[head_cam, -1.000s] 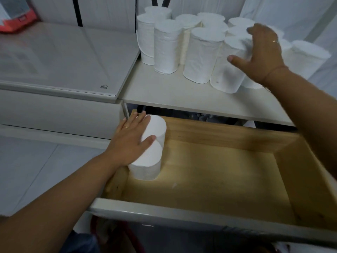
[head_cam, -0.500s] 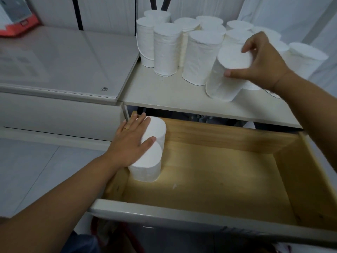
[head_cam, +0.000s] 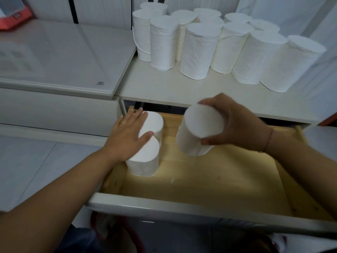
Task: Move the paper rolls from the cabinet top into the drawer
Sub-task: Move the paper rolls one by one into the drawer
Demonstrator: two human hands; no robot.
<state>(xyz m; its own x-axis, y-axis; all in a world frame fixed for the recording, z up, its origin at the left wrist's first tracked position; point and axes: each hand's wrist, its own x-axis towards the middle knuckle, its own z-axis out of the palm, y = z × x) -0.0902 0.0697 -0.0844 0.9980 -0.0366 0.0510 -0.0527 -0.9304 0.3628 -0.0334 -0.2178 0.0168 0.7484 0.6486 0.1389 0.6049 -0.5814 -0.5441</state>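
Observation:
Several white paper rolls point(head_cam: 199, 50) stand upright in a cluster at the back of the white cabinet top point(head_cam: 164, 88). Below it the wooden drawer point(head_cam: 218, 183) is pulled out. Two rolls point(head_cam: 145, 161) stand in its far left corner, one behind the other. My left hand point(head_cam: 127, 136) lies flat on their tops with fingers spread. My right hand point(head_cam: 235, 125) grips one roll point(head_cam: 197, 132) by its top, tilted, in the air over the back of the drawer, right of the two standing rolls.
A low grey glass-topped unit point(head_cam: 60, 57) adjoins the cabinet on the left, with an orange-red box point(head_cam: 14, 17) at its far corner. The drawer's white front rail point(head_cam: 182, 207) runs across near me. White curtains hang behind and to the right.
My right hand closed on a roll on the cabinet top, lifted it and carried it down and toward me over the drawer. My left hand stayed on the two rolls.

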